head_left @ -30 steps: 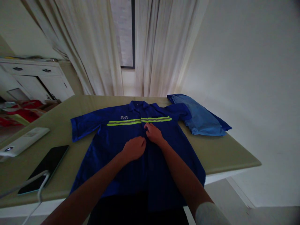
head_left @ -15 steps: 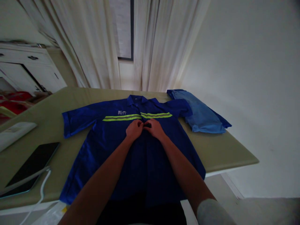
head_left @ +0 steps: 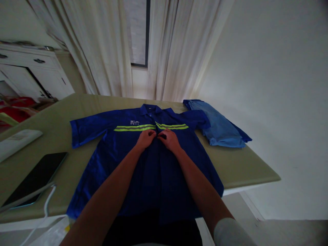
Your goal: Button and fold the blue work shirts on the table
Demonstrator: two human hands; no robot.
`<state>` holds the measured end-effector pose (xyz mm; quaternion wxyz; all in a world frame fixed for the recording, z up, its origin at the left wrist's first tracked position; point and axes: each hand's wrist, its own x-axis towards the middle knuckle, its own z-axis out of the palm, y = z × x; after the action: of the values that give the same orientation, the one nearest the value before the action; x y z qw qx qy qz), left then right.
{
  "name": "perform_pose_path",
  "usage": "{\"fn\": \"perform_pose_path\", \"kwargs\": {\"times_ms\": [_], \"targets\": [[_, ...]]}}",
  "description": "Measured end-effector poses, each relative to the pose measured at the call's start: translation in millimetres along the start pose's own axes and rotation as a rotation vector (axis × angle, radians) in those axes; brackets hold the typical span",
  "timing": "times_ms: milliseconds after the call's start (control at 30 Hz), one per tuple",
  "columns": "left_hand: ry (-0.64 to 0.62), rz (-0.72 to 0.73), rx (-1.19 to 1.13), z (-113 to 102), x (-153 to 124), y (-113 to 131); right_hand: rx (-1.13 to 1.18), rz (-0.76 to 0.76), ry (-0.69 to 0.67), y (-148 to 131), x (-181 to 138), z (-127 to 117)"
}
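Royal-blue short-sleeved cloth work shirt (head_left: 151, 167), laid front up, hem over the near edge of the dull-green smooth tabletop (head_left: 238, 171), collar (head_left: 150, 109) toward the far side. At mid-depth, on the front placket (head_left: 159, 153): bare left hand (head_left: 147, 138), curled, thumb and forefinger pinched at one front edge; bare right hand (head_left: 169, 139), just beside it, thumb and forefinger likewise pinched at the cloth in a small loop; finer detail at the fingertips too dark to tell. Just beyond, yellow-green and grey chest bands (head_left: 135, 128), slightly stepped at the placket. For sound handling, by judgement: keep both front edges level, take the bands as a guide to alignment, and lift little, so as not to drag the cloth nearer.

Edges and room, near to far: hem probably prone to slip over the near edge if pulled; at near left, flat black phone (head_left: 37, 176) crossed by a white cable (head_left: 46, 205), a likely snag for a leftward sweep, then a long white plastic device (head_left: 19, 143); to the right, sideways room over the tabletop between shirt and right-hand edge; at far right, folded light-blue garments (head_left: 222, 128), touching the right-hand sleeve, hence little room there; past the far edge, cream curtains (head_left: 107, 51).
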<state>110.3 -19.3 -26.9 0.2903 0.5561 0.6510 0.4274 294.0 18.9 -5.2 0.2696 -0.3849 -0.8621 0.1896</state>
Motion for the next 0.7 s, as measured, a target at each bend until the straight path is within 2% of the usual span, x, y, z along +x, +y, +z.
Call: {"fn": "perform_pose_path", "kwargs": {"times_ms": [167,300,567,700], "targets": [[0.014,0.01,0.001,1,1,-1,0.081,-0.033,-0.053,9,2,-7],[0.039,0.0,0.017,1,2,-2,0.196,-0.009,-0.019,11,0,-12],[0.037,-0.017,0.065,0,-2,2,0.146,-0.044,-0.011,11,0,-1],[0.043,-0.045,0.087,-1,-4,6,0.04,-0.054,-0.002,8,1,4]]}}
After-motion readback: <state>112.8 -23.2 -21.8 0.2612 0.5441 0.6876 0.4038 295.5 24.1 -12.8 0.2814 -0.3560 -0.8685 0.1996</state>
